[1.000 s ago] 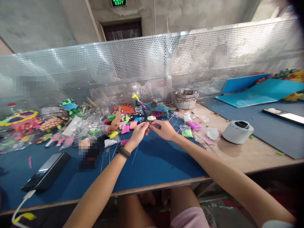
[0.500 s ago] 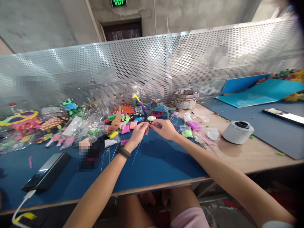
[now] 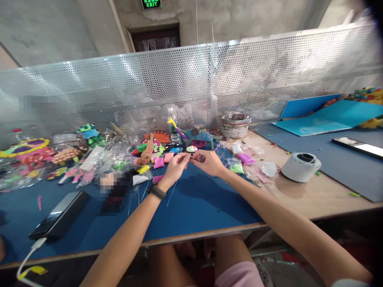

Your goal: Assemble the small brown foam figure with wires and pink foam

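My left hand (image 3: pixel 176 166), with a dark band (image 3: pixel 156 191) on its wrist, is closed in a pinch above the blue table mat (image 3: pixel 206 207). Facing it, my right hand (image 3: pixel 208 162) pinches too, its fingertips meeting the left ones. Whatever lies between the fingertips is small and dark, and I cannot make it out. Just beyond them shows a small white and yellow-green rounded piece (image 3: pixel 192 149); whether it is held or lies behind is unclear. Close by are a pink clay packet (image 3: pixel 158 162), a green clay packet (image 3: pixel 236 168) and a blue spotted clay figure (image 3: pixel 200 136).
Several clay animals and clear wrappers crowd the left, including a brown figure (image 3: pixel 146 153). A phone on a black block (image 3: pixel 60 215) has a white cable. On the right stand a woven basket (image 3: pixel 235 129), a white roll (image 3: pixel 299 169) and blue boards (image 3: pixel 326 117). A perforated metal screen (image 3: pixel 167 79) runs behind.
Both hands stay pinched together at nearly the same spot, with small shifts of the fingers. The right fingers have curled slightly, and the view has moved a little.
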A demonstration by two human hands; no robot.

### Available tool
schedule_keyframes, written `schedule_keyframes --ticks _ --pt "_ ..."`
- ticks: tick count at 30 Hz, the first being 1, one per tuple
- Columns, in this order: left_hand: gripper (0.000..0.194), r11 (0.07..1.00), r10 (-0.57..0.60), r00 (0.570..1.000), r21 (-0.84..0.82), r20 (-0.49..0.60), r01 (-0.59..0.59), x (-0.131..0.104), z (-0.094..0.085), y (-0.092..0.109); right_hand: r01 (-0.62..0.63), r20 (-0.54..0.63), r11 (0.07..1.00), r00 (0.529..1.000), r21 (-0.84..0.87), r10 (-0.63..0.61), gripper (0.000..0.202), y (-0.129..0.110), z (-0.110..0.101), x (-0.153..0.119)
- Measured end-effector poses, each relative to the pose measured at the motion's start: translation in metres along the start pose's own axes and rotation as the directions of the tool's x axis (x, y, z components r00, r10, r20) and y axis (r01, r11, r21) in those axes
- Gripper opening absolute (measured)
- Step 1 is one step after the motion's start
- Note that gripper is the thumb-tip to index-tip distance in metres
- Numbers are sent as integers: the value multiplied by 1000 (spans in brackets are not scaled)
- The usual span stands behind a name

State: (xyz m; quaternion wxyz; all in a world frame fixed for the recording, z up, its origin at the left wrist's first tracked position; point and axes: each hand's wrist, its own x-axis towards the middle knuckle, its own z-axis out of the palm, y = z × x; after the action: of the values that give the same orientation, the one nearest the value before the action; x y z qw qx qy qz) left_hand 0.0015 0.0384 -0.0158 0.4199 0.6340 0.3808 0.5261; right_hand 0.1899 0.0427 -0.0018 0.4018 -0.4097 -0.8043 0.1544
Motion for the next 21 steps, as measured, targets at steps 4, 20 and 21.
schedule_keyframes --ticks 4,20,21 --pt "39 999 -1 1000 32 8 1 -1 0 -1 8 -10 992 1000 -126 -10 16 -2 -2 0" --pt "42 999 22 999 31 -24 -21 -6 7 7 20 -124 925 990 -380 -73 19 -5 6 -2" --pt "42 1000 17 1000 17 -22 -17 -5 7 6 -6 -138 949 990 -317 -40 18 -6 5 -2"
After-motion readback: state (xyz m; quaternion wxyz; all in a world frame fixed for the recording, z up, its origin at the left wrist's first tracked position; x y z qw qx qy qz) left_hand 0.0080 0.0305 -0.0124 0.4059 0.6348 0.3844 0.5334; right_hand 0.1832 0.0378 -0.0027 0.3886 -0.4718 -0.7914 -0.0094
